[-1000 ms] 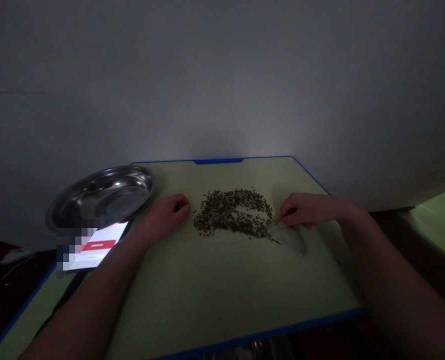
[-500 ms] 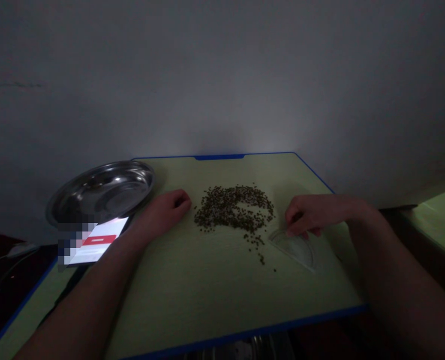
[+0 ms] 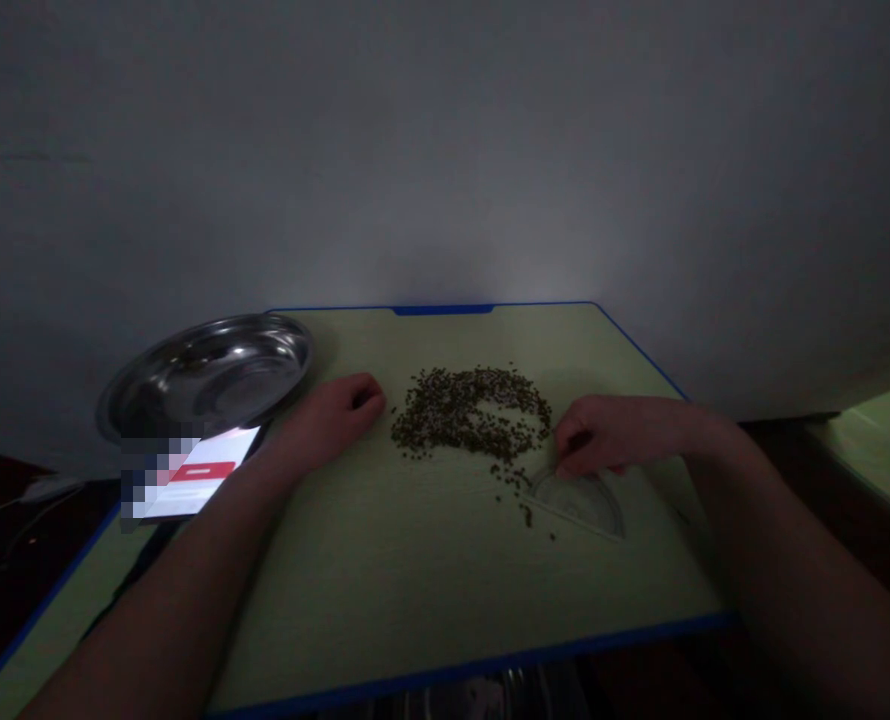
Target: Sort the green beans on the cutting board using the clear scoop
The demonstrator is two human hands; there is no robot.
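Note:
A spread pile of small dark beans or seeds (image 3: 452,415) covers the middle of the table, with a few strays trailing toward the front. My right hand (image 3: 591,435) pinches the curved edge of a clear plastic protractor (image 3: 584,503), whose left corner touches the stray beans. Curled on the tabletop left of the pile, my left hand (image 3: 344,410) has its thumb and fingers closed together. Whether anything small sits inside them is hidden.
A shiny metal basin (image 3: 212,375) stands at the left edge of the pale, blue-rimmed table (image 3: 385,600). Below it lies a phone (image 3: 197,480) with a lit screen, beside my left forearm. A grey wall (image 3: 445,150) rises behind the table.
My right hand has moved slightly left with the protractor, bringing its corner to the stray beans. The left hand stays in place; the view has shifted a little.

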